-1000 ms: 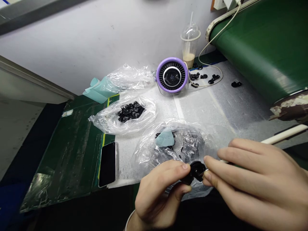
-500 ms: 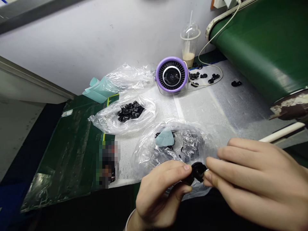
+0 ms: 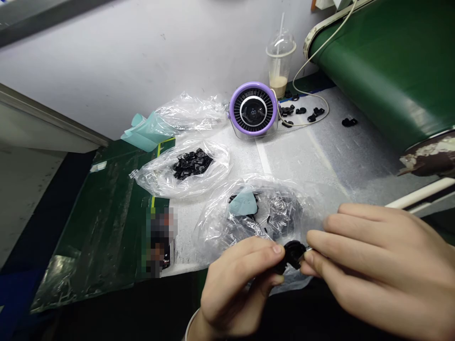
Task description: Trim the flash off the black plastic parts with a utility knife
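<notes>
A small round black plastic part is pinched between the thumb and forefinger of my left hand, above the front edge of the work surface. My right hand is closed at the right side of that part, thumb and forefinger pressed together. A thin pale sliver shows between those fingertips, too small to name. Just beyond my hands lies a clear plastic bag holding dark parts and a light blue piece. Behind it, an open clear bag contains many small black parts.
A purple round fan stands at the back, with a lidded drink cup behind it. Loose black parts and a white cable lie to its right. A green conveyor belt overhangs the right side. A phone-like object, blurred, lies left.
Both hands stay almost in place around the black part. My right hand has shifted very slightly right, and the part appears turned a little.
</notes>
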The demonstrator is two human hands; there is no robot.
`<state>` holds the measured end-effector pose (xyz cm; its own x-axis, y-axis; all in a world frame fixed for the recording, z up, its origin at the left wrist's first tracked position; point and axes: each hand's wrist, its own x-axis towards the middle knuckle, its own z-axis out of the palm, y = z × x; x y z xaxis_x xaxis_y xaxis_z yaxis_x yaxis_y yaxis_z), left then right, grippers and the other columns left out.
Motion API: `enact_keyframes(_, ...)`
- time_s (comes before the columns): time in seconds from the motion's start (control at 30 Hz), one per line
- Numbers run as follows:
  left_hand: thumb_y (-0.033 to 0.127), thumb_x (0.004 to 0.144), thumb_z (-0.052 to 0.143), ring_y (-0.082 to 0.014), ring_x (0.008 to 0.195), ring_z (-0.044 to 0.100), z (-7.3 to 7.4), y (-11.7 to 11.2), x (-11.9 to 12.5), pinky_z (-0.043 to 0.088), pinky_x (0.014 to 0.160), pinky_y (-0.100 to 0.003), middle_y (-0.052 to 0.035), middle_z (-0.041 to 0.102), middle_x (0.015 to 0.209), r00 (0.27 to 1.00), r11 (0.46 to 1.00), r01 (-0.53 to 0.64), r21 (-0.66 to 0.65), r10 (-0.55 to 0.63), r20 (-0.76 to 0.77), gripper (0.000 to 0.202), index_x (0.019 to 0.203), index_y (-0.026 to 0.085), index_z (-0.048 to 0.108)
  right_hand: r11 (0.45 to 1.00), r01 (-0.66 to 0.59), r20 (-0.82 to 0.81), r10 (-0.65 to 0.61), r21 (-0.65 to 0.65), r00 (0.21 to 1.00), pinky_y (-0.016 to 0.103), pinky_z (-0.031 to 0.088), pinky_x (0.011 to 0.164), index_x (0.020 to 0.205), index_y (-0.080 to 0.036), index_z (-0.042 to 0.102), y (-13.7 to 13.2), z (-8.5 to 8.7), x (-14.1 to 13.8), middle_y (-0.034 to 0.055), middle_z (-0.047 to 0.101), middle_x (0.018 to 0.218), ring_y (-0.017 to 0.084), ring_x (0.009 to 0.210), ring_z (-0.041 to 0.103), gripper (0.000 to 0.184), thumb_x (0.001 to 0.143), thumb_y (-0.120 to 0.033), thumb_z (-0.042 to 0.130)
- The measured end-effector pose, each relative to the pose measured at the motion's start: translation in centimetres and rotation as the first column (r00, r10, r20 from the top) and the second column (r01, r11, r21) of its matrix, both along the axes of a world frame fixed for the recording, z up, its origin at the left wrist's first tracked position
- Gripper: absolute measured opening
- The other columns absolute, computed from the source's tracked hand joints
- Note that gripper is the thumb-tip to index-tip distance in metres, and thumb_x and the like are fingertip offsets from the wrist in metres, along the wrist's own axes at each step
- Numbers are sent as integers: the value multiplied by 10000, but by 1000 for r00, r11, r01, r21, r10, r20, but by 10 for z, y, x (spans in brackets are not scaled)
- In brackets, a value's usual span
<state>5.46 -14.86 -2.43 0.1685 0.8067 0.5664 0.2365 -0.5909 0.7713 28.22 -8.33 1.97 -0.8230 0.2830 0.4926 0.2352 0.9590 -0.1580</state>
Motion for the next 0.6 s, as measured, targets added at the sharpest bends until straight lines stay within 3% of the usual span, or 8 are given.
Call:
enact_keyframes(0.2,121,968,718,-178,933,763,-6,0,-4,652,825,-255,-98,778,1031,1000,1000,11,19,-12,25,326,1292,89,697,995,66,-71,-72,-81,995,374,388,619,761,-214,620,-6,-8,6,32,681,857,179,707,547,202,956,-176,657)
enact_keyframes(0.3,118,967,708,-178,927,758,-11,3,-6,652,811,-259,-95,776,1058,999,998,2,67,-4,37,406,1370,131,666,984,78,-96,-94,-160,991,330,472,654,972,-197,665,0,-10,9,18,702,923,153,758,612,42,1007,-178,653)
enact_keyframes(0.4,159,974,702,-174,883,747,-13,6,-6,646,750,-248,-103,767,1032,998,998,-1,67,-3,57,369,1342,133,691,960,171,-132,-203,-224,970,327,570,754,1170,-185,636,13,-20,20,61,746,1041,190,890,708,163,1011,-191,672)
enact_keyframes(0.5,197,949,733,-206,901,751,-13,6,-2,658,797,-299,-132,780,1048,996,999,-22,31,19,82,376,1312,107,697,897,396,-52,-412,-197,910,309,594,744,1222,-239,648,33,-52,42,70,774,1091,215,881,770,261,990,-121,629)
enact_keyframes(0.6,81,934,692,-193,818,751,-15,6,1,655,778,-300,-121,794,970,991,997,-74,20,72,110,293,1225,101,714,785,579,149,-560,-219,815,354,554,675,1229,-293,689,54,-103,64,84,805,1084,277,918,795,327,954,-137,604)
